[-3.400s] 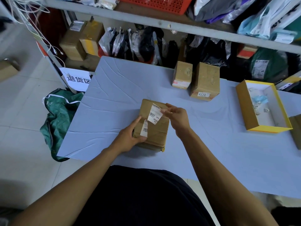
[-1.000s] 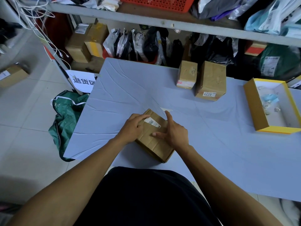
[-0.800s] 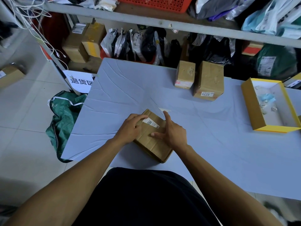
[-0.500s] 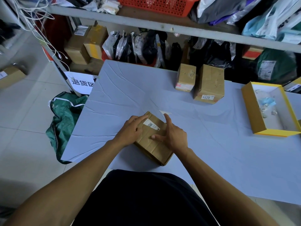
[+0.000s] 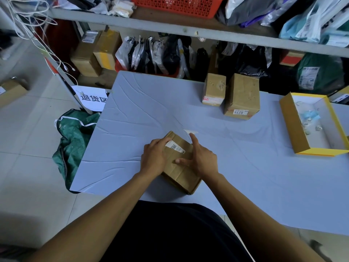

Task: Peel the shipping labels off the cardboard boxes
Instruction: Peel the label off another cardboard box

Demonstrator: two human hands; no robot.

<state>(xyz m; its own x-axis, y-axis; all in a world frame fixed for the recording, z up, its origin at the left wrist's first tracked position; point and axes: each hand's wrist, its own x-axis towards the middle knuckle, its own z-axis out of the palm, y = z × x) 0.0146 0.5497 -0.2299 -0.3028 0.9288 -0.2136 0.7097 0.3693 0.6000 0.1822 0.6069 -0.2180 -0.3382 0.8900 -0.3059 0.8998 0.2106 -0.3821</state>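
Observation:
A small cardboard box (image 5: 180, 170) lies turned at an angle near the table's front edge. One white barcode shipping label (image 5: 176, 147) is stuck on its top face. My left hand (image 5: 154, 157) lies over the box's left side, its curled fingertips pinching the label's left end. My right hand (image 5: 203, 159) presses on the box's right side, thumb flat on the top face and index finger straight along the far edge. A peeled white label piece (image 5: 191, 131) lies on the table just beyond the box.
Two more cardboard boxes (image 5: 214, 89) (image 5: 242, 95) with labels stand at the table's (image 5: 151, 110) back. An open yellow box (image 5: 294, 127) with scraps sits at the right. A green sack (image 5: 75, 137) lies on the floor left of the table. Packed shelves stand behind.
Earlier my right hand was pulling a label up off the box. That label is now off, the box is turned, and both hands have settled on it. Little has moved in the last second.

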